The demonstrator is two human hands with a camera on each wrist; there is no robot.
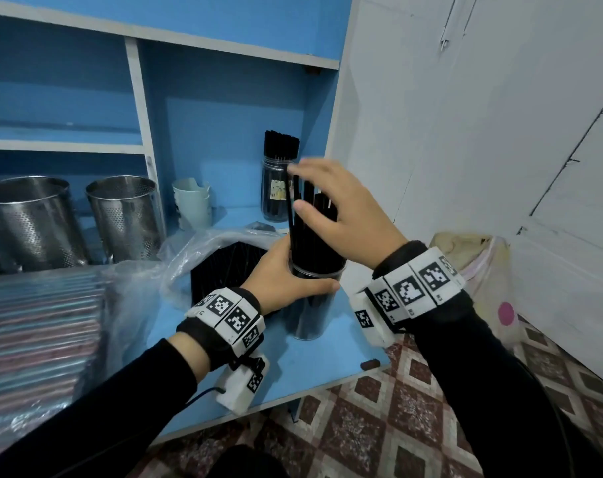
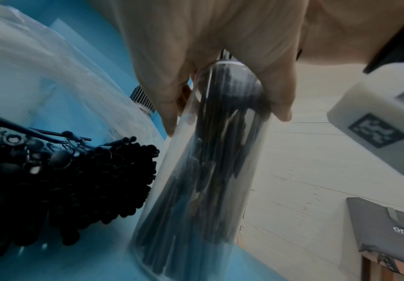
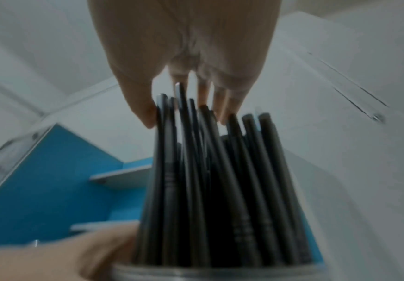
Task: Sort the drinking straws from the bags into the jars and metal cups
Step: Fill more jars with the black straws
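A clear jar (image 1: 308, 315) stands near the front right corner of the blue shelf, holding several black straws (image 1: 313, 236) that stick out above its rim. My left hand (image 1: 286, 277) grips the jar just below the rim; in the left wrist view its fingers (image 2: 277, 98) wrap the jar (image 2: 196, 171). My right hand (image 1: 327, 201) hovers over the straws with fingers straight and spread, its fingertips (image 3: 229, 114) touching the tops of the straws (image 3: 208, 180). More black straws (image 1: 224, 267) lie in an open clear bag to the left of the jar.
A second jar (image 1: 279, 181) packed with black straws stands at the back. Two perforated metal cups (image 1: 34, 219) (image 1: 126, 215) stand at the left, with pale green cups (image 1: 193, 201) beside them. A bag of coloured straws (image 1: 34, 332) lies front left. The shelf edge is close by the jar.
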